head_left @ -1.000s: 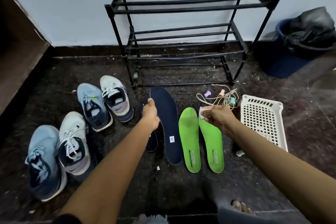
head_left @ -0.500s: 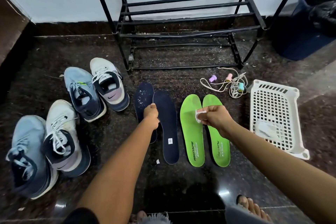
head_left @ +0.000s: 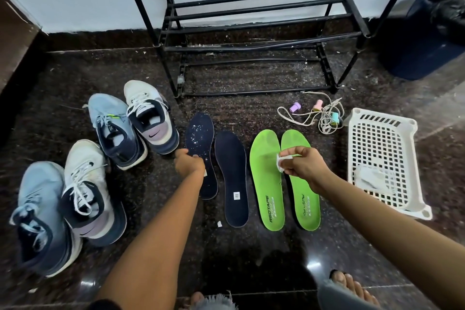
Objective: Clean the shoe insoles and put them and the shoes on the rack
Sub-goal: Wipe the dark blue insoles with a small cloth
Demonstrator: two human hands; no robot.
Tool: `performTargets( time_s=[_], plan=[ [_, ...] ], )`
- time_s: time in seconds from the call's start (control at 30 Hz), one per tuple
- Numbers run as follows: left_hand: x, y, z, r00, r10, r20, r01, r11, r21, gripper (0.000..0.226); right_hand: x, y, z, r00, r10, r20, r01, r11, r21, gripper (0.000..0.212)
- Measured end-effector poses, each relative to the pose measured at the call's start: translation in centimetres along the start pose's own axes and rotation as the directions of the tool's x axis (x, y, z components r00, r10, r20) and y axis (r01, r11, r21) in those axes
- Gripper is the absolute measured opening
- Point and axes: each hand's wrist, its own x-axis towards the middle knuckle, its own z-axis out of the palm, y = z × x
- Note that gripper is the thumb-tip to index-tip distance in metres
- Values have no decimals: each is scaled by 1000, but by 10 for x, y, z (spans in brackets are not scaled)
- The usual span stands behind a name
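Observation:
Four insoles lie side by side on the dark floor. My left hand [head_left: 188, 165] grips the left edge of a navy insole [head_left: 200, 137] speckled with white bits. A cleaner navy insole [head_left: 232, 178] lies to its right, untouched. My right hand [head_left: 305, 167] pinches a small white wipe [head_left: 282, 161] just above the gap between two green insoles [head_left: 267, 181] [head_left: 305, 205]. On the left stand two blue shoes [head_left: 113, 131] [head_left: 37, 216] and two white shoes [head_left: 151, 116] [head_left: 88, 191]. The black shoe rack [head_left: 251, 17] stands against the wall behind, its shelves bare.
A white plastic basket [head_left: 402, 138] with a wipe inside sits on the right. A tangled cord with coloured caps [head_left: 319, 113] lies by the rack's right foot. A dark blue bin [head_left: 425, 40] with a black bag fills the back right corner. My toes [head_left: 352, 284] show at the bottom.
My left hand set down the cleaner navy insole and moved left onto the speckled one. My right hand kept the wipe over the green insoles. The view tilted down and closer.

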Motion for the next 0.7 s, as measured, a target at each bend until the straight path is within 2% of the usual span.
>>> performTargets(
  time_s=[0.1,0.23,0.33,0.4,0.53,0.7],
  plan=[
    [-3,-11,-7,993,-94,66,92,995,44,43,-1,0,-1,1000,-11,-3,11,1000,8,18],
    [-6,-15,-5,991,-90,96,83,994,76,53,-3,2,0,1000,-17,5,17,1000,0,18],
    [-5,-14,-3,988,-106,108,99,993,64,52,-2,5,-2,999,-29,13,29,999,-17,19],
    [-3,-13,-5,985,-109,135,102,993,56,43,-1,6,-4,999,-39,25,40,999,-21,19],
    [-1,-8,-16,967,-52,249,77,993,-95,17,-2,3,-7,998,-59,36,59,998,2,17],
    [-11,15,-47,948,10,317,117,918,-379,22,-16,-15,-8,989,-103,109,96,993,65,14]
  ],
)
